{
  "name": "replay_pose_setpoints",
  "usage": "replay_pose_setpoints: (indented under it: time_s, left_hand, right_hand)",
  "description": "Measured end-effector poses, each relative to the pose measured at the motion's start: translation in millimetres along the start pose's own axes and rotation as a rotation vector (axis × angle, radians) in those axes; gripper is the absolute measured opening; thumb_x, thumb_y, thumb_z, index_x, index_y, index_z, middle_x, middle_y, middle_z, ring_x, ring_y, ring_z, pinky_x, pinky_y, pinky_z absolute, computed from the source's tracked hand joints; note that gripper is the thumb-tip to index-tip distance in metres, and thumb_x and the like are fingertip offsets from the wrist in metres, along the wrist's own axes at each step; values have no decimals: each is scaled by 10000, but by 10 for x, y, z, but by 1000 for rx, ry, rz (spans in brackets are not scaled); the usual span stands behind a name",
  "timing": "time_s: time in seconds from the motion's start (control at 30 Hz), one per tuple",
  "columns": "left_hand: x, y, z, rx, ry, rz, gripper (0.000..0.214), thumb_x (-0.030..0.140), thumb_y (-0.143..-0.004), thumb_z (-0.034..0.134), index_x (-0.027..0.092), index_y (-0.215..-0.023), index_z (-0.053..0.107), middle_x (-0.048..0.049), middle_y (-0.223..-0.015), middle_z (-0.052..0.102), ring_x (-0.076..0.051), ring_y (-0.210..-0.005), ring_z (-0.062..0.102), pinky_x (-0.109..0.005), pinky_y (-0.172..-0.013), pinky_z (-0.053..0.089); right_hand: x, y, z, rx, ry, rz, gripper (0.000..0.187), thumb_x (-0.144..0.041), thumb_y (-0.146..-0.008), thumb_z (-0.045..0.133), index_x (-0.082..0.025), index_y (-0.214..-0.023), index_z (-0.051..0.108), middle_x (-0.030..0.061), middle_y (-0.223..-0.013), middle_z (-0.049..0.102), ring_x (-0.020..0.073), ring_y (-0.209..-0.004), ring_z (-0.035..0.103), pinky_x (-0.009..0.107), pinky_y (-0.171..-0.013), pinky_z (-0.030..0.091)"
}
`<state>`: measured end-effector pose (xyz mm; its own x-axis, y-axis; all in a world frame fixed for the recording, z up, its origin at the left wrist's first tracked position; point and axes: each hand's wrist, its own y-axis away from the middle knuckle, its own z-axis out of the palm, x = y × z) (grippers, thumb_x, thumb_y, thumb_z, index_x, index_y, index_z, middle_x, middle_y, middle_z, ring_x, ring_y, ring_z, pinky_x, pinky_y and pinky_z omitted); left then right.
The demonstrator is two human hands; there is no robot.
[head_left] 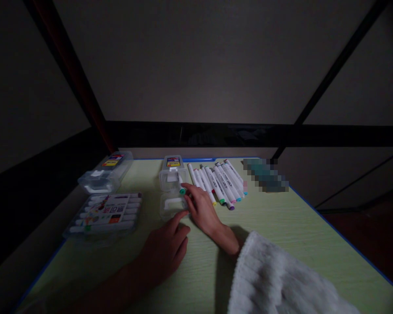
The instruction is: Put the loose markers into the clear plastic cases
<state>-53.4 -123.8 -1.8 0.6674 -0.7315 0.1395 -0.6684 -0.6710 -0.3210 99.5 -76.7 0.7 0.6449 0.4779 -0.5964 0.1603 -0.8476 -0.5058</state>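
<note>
My right hand (201, 210), in a white fluffy sleeve, pinches a white marker with a green cap (182, 188) beside an open clear plastic marker case (173, 179). The case's lid (173, 206) lies flat in front of it. My left hand (165, 249) rests on the table just below the lid, its index finger stretched out and touching the lid's near edge, the other fingers curled. A row of several white markers (218, 183) with coloured caps lies to the right of the case.
A full clear case of markers (105, 216) lies at the left. Another clear case (105, 173) sits behind it near the table's left edge. The pale green table (298, 235) has a blue rim. A dark rail runs behind the table.
</note>
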Motion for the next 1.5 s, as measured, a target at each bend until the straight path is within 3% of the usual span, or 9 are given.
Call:
replay_pose_setpoints:
  time_s: [0.27,0.7,1.5]
  left_hand:
    - [-6,-11,11,-14,10,-11,176,131,-802,398,178,-911,527,-104,-1274,446,-184,-890,594,-313,-714,523]
    - [0,-14,7,1,-10,2,185,126,-800,394,173,-905,539,-109,-1254,464,-190,-896,601,-318,-713,527]
    - [-13,3,18,-16,7,-7,187,135,-804,395,183,-927,528,-100,-1277,438,-182,-910,586,-307,-721,523]
  right_hand:
    - [5,-2,12,-5,1,-9,306,-145,-866,387,-146,-1145,513,76,-934,610,188,-866,538,328,-799,408]
    - [-6,-15,-4,-73,68,-41,431,-51,-829,356,-192,-1201,520,51,-862,512,167,-790,502,286,-701,406]
    - [-9,-8,6,-37,41,7,340,-97,-845,362,-167,-1140,515,72,-932,543,196,-867,515,332,-765,411]
